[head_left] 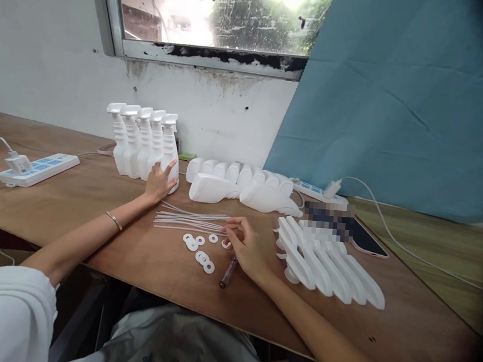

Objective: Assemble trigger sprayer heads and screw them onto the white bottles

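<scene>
My left hand [160, 182] is closed round the lower body of a white spray bottle [170, 148], the rightmost of several standing upright in a row. My right hand [245, 244] is loosely curled with its fingers apart, and nothing shows in it. It hovers at the right ends of thin white tubes [188, 221] laid side by side. Just below are several white ring washers [192, 244], one partly hidden by the right fingers. A screwdriver with a clear handle [229, 272] lies beside that hand's wrist.
White bottles [216, 189] lie on their sides at the back. White trigger spray heads [327, 263] are lined up on the right, with a phone [364, 238] behind. Power strips [44, 169] with cords sit at left and back right. A window and blue cloth [398, 104] are behind.
</scene>
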Available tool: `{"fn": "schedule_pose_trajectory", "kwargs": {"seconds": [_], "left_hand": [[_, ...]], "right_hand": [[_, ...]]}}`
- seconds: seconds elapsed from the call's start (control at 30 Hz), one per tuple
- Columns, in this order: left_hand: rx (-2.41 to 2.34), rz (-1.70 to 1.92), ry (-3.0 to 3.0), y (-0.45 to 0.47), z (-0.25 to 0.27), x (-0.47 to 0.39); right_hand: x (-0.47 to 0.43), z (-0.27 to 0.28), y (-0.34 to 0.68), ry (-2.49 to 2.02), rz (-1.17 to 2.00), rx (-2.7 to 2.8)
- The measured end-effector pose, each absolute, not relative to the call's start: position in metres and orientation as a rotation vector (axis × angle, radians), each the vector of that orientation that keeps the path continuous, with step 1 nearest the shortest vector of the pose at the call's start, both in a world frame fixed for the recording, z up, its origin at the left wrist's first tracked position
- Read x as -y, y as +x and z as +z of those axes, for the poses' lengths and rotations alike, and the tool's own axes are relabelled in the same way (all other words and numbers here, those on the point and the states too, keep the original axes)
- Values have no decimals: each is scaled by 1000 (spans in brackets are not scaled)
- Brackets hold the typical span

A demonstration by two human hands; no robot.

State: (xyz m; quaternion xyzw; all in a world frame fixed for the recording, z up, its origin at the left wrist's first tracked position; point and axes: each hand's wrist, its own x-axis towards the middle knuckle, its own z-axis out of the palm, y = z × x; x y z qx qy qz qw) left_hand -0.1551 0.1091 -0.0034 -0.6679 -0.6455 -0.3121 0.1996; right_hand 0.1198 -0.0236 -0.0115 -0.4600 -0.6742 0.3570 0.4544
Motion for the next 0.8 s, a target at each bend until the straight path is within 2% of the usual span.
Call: {"fn": "schedule_pose_trajectory", "kwargs": {"seconds": [0.1, 0.23, 0.37, 0.47, 0.63, 0.7, 0.8], "left_hand": [[1833, -792, -1801, -153, -3, -113], [1805, -765, -1810, -155, -4, -116], [1764, -773, -1834, -159, -5, -120], [1698, -851, -1827, -159, -5, -120], [1511, -1034, -1847, -143, 11, -103], [1399, -1027, -2044, -130, 24, -89], [1113, -841, -2651, -106, 40, -64]], "right_hand": [[22, -11, 125, -1276, 474, 1905], [21, -7, 131, -1413, -305, 2193], [17, 6, 142, -1658, -840, 2140], [16, 16, 153, -1909, -971, 1963], [14, 22, 163, -2133, -895, 1895], [13, 21, 162, -2129, -858, 1926], [10, 17, 161, -2042, -832, 1983]]}}
